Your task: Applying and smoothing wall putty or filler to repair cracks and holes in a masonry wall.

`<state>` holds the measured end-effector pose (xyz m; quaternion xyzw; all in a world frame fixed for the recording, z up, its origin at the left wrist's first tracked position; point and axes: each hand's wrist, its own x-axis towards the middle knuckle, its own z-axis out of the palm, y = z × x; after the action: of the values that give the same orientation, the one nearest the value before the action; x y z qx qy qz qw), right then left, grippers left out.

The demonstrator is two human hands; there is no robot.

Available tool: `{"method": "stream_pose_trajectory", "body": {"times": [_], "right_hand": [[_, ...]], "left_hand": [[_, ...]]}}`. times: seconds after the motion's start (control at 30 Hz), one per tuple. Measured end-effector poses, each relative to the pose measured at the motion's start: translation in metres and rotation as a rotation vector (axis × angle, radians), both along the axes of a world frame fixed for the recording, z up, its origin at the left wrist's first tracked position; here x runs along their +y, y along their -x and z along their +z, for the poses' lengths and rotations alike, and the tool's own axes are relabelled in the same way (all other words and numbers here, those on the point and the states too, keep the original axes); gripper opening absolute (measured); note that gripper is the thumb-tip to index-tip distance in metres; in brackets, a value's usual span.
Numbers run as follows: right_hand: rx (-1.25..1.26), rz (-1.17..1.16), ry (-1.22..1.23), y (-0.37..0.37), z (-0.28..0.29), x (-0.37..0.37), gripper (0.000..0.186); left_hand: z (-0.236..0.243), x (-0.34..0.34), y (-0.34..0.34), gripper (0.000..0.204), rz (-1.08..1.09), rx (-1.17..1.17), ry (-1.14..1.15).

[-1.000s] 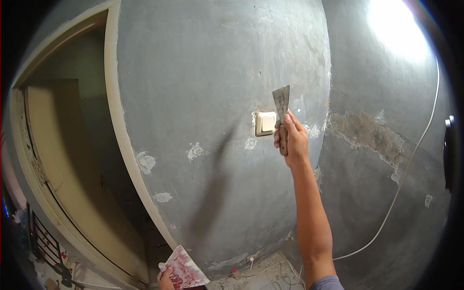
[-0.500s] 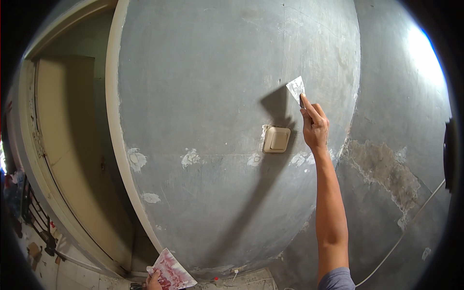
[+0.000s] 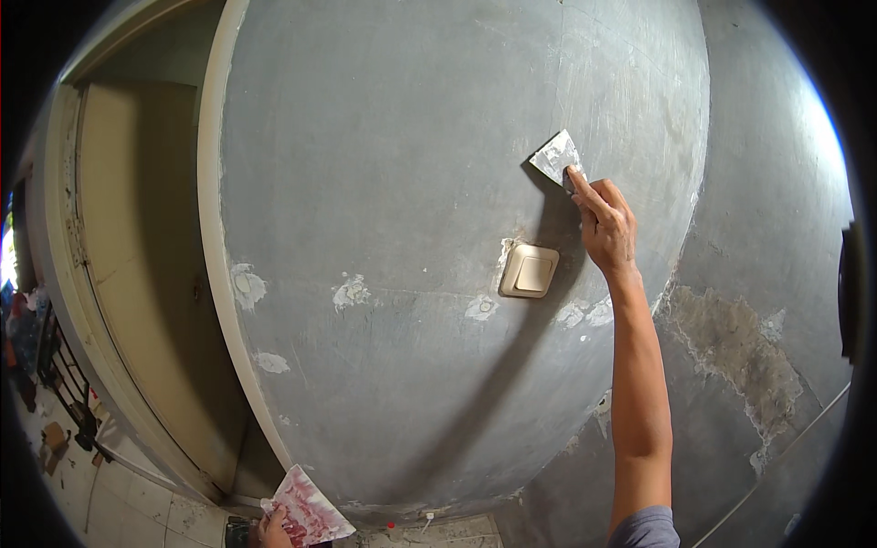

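Note:
My right hand (image 3: pixel 609 222) grips a putty knife (image 3: pixel 557 160) with its index finger stretched along the blade. The white-smeared blade lies against or very close to the grey wall (image 3: pixel 393 210), above and a little right of a cream light switch (image 3: pixel 530 270). At the lower edge my left hand (image 3: pixel 273 530) holds a flat, pale board (image 3: pixel 311 510) smeared with reddish and white filler; only some of its fingers show. White filler patches (image 3: pixel 351 291) dot the wall in a row level with the switch and just below it.
A cream door (image 3: pixel 137 274) in its frame stands at the left. Beyond the corner, the right wall has a rough bare patch (image 3: pixel 740 352) and a pale cable (image 3: pixel 776 461). A black metal rack (image 3: pixel 68 384) and clutter lie on the tiled floor at lower left.
The putty knife has come closer to the wall, its shadow now meeting the blade, and the blade has tilted further left. The head view has shifted slightly; the left hand still holds the board.

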<state>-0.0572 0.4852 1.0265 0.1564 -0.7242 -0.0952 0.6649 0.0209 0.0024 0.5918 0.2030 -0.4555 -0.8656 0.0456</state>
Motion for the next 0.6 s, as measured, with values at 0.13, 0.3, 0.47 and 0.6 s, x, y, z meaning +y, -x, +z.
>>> {"method": "stream_pose_trajectory", "body": {"times": [0.13, 0.3, 0.47, 0.6], "right_hand": [[-0.036, -0.063, 0.007, 0.003, -0.002, -0.001, 0.044], [-0.040, -0.173, 0.026, -0.004, -0.009, 0.000, 0.044], [-0.070, -0.164, 0.083, -0.023, -0.022, 0.006, 0.043], [-0.076, -0.117, 0.109, -0.030, -0.006, -0.022, 0.037]], "left_hand": [[-0.009, 0.006, 0.005, 0.018, 0.010, 0.062, -0.048], [-0.007, 0.018, 0.009, 0.020, -0.051, 0.039, -0.050], [0.010, 0.026, 0.006, 0.021, -0.087, 0.080, -0.099], [0.013, 0.025, 0.006, 0.020, -0.099, 0.049, -0.040]]}}
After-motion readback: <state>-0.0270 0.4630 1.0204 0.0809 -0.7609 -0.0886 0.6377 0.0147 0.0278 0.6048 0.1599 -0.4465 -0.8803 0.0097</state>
